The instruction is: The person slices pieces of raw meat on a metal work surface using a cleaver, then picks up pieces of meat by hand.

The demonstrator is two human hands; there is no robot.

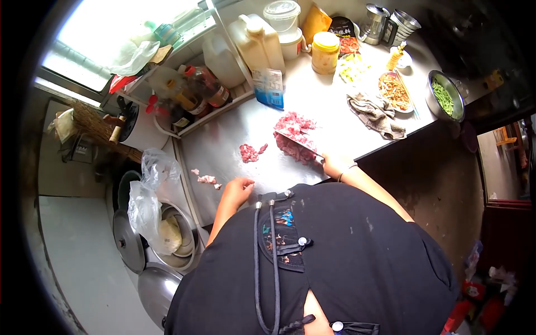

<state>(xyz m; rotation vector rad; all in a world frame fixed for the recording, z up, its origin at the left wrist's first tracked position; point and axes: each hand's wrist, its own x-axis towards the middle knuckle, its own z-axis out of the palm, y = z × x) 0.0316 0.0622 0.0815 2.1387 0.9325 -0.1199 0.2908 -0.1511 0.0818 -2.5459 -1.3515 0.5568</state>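
My right hand (pixel 336 166) is closed on the handle of a knife (pixel 300 143), whose blade lies across a pile of chopped pink meat (pixel 295 124) on the metal worktop (pixel 223 131). My left hand (pixel 238 191) rests near the worktop's front edge, fingers curled in, and holds nothing that I can make out. Beyond it sits a small heap of meat bits (pixel 249 153). Some pale, fatty scraps (pixel 206 179) lie to the left of that hand.
Behind the meat stand a blue-white pouch (pixel 269 89), a large jug (pixel 257 44) and a yellow-lidded jar (pixel 325 53). To the right are a crumpled cloth (pixel 377 114), a noodle plate (pixel 395 92) and a bowl of green beans (pixel 444 97). Bottles (pixel 207 86) fill a rack at left.
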